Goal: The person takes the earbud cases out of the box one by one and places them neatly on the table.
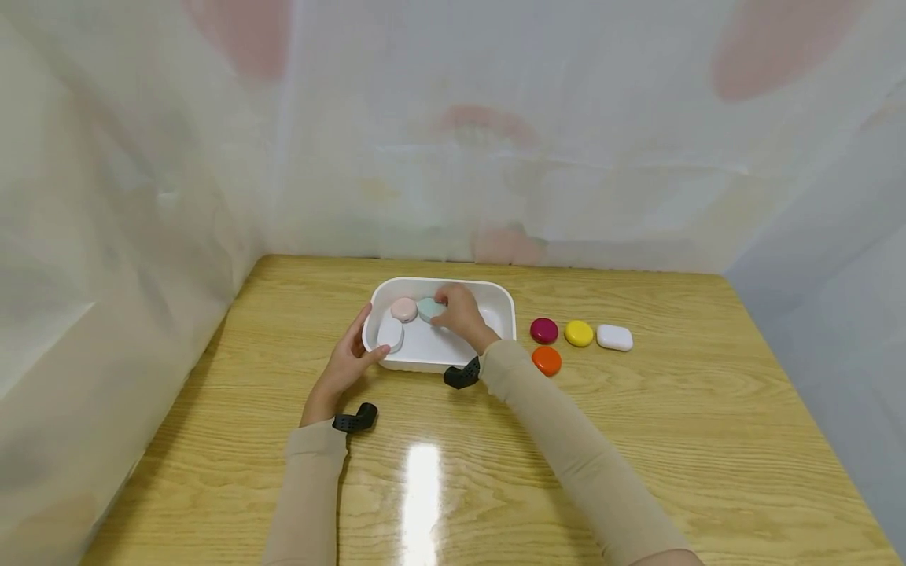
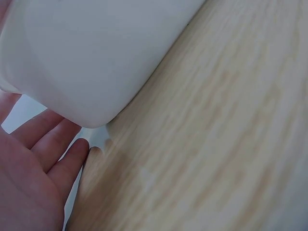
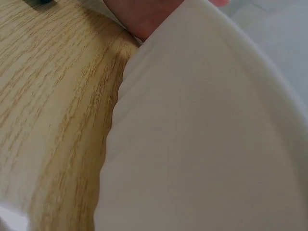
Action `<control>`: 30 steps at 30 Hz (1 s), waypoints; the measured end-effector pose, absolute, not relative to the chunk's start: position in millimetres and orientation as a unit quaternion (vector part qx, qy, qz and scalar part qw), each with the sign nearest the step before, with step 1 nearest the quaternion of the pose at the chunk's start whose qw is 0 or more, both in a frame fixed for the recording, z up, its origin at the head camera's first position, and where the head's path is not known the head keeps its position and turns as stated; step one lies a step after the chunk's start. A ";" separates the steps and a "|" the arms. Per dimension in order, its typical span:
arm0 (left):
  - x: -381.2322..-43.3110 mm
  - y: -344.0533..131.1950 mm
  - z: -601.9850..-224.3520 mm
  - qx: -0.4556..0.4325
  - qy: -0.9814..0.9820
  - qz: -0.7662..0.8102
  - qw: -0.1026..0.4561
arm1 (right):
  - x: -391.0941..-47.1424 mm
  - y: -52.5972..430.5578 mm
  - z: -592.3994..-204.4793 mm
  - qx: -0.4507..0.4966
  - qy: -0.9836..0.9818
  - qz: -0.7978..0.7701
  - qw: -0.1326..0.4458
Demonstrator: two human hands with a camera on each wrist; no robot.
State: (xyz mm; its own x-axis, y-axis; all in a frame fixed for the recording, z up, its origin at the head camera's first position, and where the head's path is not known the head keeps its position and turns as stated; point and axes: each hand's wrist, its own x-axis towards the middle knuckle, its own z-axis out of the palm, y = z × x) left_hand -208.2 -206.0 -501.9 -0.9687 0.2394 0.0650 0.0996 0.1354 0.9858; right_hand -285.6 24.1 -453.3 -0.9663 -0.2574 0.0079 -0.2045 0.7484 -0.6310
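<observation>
A white rectangular bin [image 1: 425,366] with rounded corners stands on the table. My left hand [image 1: 345,363] holds its left end, thumb at the near-left corner and fingers along the outer wall. In the left wrist view, the fingers [image 2: 53,139] lie beside the bin's wall [image 2: 101,57]. Reaching inside over the near wall, my right hand [image 1: 462,313] pinches a pale mint rounded piece [image 1: 428,309]. Left of it in the bin lie a pale pink round piece [image 1: 404,309] and a white rounded piece [image 1: 391,335]. The bin's side [image 3: 192,134] hides most of the right hand in the right wrist view.
Right of the bin lie glossy rounded pieces: a magenta one [image 1: 544,330], a yellow one [image 1: 579,333], an orange one [image 1: 546,361] and a white oblong one [image 1: 614,337]. The wooden table [image 1: 679,440] meets pale hanging sheets [image 1: 566,189] at the back and sides.
</observation>
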 end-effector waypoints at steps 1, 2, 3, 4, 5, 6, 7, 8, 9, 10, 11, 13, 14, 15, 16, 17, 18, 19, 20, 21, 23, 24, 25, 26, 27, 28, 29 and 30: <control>-208.3 -206.1 -502.0 0.113 0.751 0.648 0.055 | -285.5 23.8 -453.5 -0.120 0.933 -0.338 0.043; -208.4 -206.3 -502.0 0.113 0.751 0.648 0.055 | -285.4 23.7 -453.8 -0.116 0.931 -0.342 0.046; -208.4 -206.3 -502.1 0.112 0.751 0.648 0.055 | -285.4 23.6 -453.9 -0.113 0.930 -0.346 0.049; -208.4 -206.4 -501.9 0.112 0.752 0.648 0.055 | -285.2 23.6 -453.9 -0.112 0.929 -0.350 0.051; -208.1 -206.3 -501.3 0.112 0.752 0.647 0.055 | -285.2 23.7 -454.1 -0.110 0.927 -0.354 0.054; -208.3 -206.2 -501.4 0.112 0.751 0.648 0.055 | -285.1 23.8 -454.0 -0.110 0.926 -0.356 0.056; -208.5 -206.1 -501.5 0.113 0.751 0.649 0.055 | -284.9 24.1 -454.0 -0.110 0.926 -0.357 0.058; -208.6 -206.0 -501.4 0.113 0.751 0.648 0.055 | -284.8 24.4 -453.9 -0.111 0.925 -0.358 0.060; -208.6 -205.8 -501.3 0.113 0.751 0.648 0.055 | -284.5 24.7 -453.6 -0.112 0.925 -0.358 0.061; -208.4 -205.9 -501.1 0.114 0.752 0.647 0.055 | -284.1 25.1 -453.2 -0.113 0.925 -0.358 0.063; -208.3 -205.8 -500.9 0.115 0.752 0.647 0.055 | -283.7 25.5 -452.7 -0.115 0.925 -0.358 0.064; -208.4 -206.1 -501.2 0.112 0.753 0.646 0.056 | -282.3 26.4 -450.8 -0.117 0.922 -0.362 0.065; -208.2 -206.2 -501.0 0.113 0.754 0.645 0.056 | -281.6 26.8 -449.6 -0.119 0.922 -0.364 0.065; -208.1 -206.4 -500.8 0.112 0.754 0.645 0.056 | -280.8 27.3 -448.3 -0.120 0.920 -0.367 0.064; -208.0 -206.3 -500.7 0.113 0.754 0.645 0.056 | -279.9 28.2 -447.2 -0.119 0.919 -0.370 0.064; -208.3 -206.2 -500.9 0.115 0.753 0.645 0.056 | -278.9 29.1 -446.1 -0.118 0.917 -0.375 0.065; -208.6 -206.2 -501.2 0.115 0.752 0.647 0.057 | -278.0 30.1 -445.3 -0.116 0.916 -0.379 0.066; -208.8 -206.3 -501.1 0.116 0.752 0.646 0.058 | -277.1 31.1 -444.5 -0.115 0.915 -0.381 0.067; -208.9 -206.5 -501.2 0.114 0.752 0.646 0.059 | -276.0 32.1 -443.7 -0.112 0.913 -0.386 0.070; -209.0 -206.7 -501.2 0.111 0.753 0.646 0.059 | -274.8 33.1 -442.9 -0.109 0.911 -0.392 0.072; -209.4 -206.8 -501.5 0.107 0.754 0.645 0.062 | -272.0 35.6 -441.2 -0.104 0.907 -0.402 0.075; -209.7 -206.9 -501.5 0.104 0.755 0.644 0.064 | -270.4 37.1 -440.1 -0.104 0.905 -0.405 0.073; -209.8 -207.0 -501.3 0.102 0.756 0.643 0.065 | -268.9 38.6 -438.7 -0.104 0.904 -0.409 0.071; -209.9 -206.9 -501.4 0.100 0.757 0.643 0.066 | -267.1 40.1 -437.2 -0.104 0.901 -0.415 0.069; -209.9 -206.8 -501.5 0.101 0.757 0.642 0.066 | -265.1 41.7 -435.5 -0.106 0.899 -0.420 0.066; -210.0 -206.8 -501.6 0.101 0.759 0.640 0.067 | -263.2 43.4 -433.8 -0.108 0.897 -0.423 0.063; -210.1 -206.9 -502.0 0.101 0.760 0.639 0.067 | -261.3 45.1 -432.3 -0.112 0.895 -0.427 0.058; -210.1 -206.9 -502.3 0.101 0.761 0.637 0.067 | -259.3 46.8 -430.6 -0.118 0.893 -0.431 0.052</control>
